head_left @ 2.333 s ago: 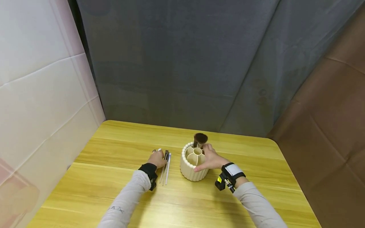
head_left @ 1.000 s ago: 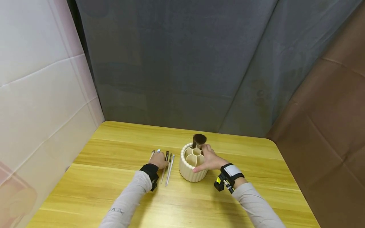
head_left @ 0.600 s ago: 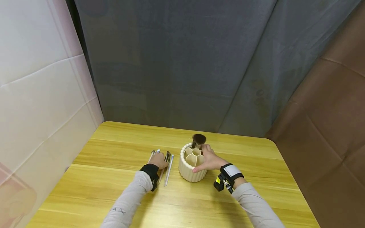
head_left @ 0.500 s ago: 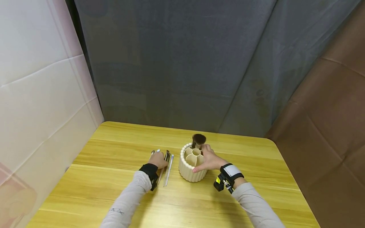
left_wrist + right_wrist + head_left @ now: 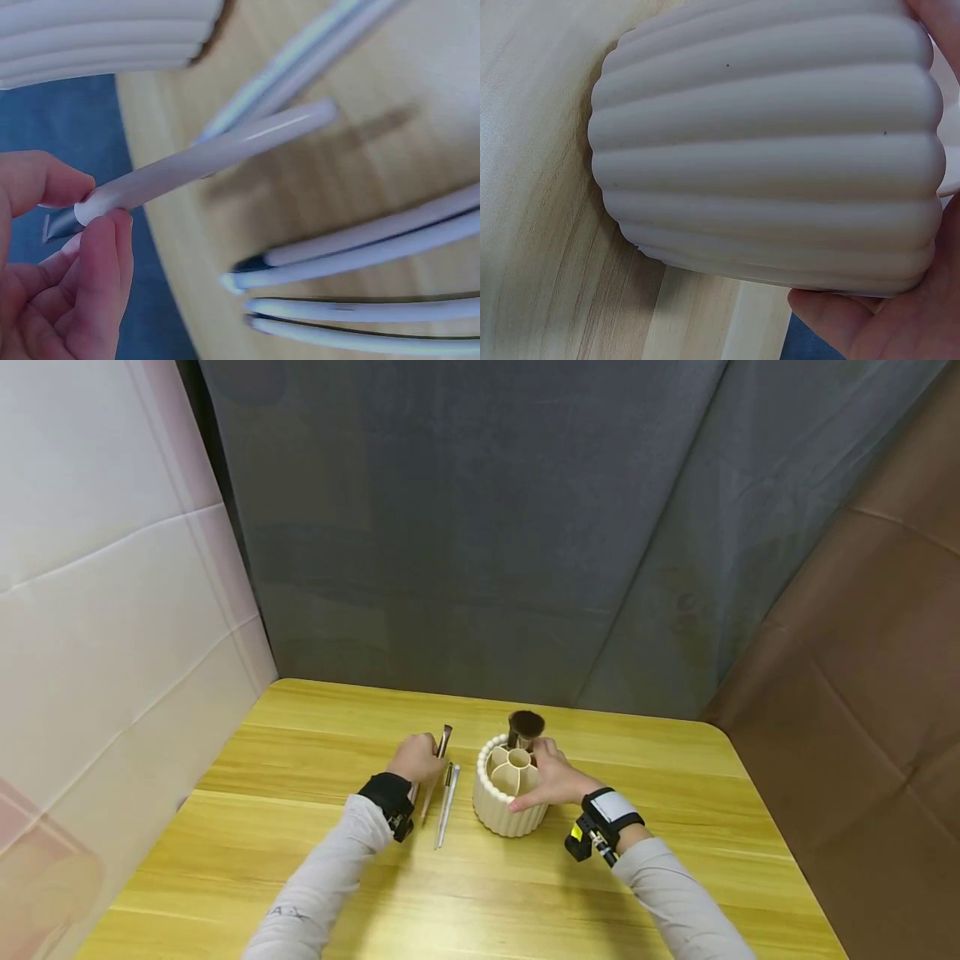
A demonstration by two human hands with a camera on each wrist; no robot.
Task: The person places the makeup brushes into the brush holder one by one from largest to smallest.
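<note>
Beside one holder (image 5: 510,797) (ribbed), perhaps five loose brushes (image 5: 444,806).

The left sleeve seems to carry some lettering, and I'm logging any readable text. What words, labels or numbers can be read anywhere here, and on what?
Left sleeve: small dark letters near the forearm, too small and blurred to read.
Holder, brush in the left hand, right hand, table: no text visible.

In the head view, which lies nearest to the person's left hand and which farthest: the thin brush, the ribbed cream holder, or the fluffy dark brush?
1. Thin brush with a pale handle: pinched in the left hand itself.
2. Ribbed cream holder: to its right, gripped by the right hand.
3. Fluffy dark brush: standing at the holder's far side.
</note>
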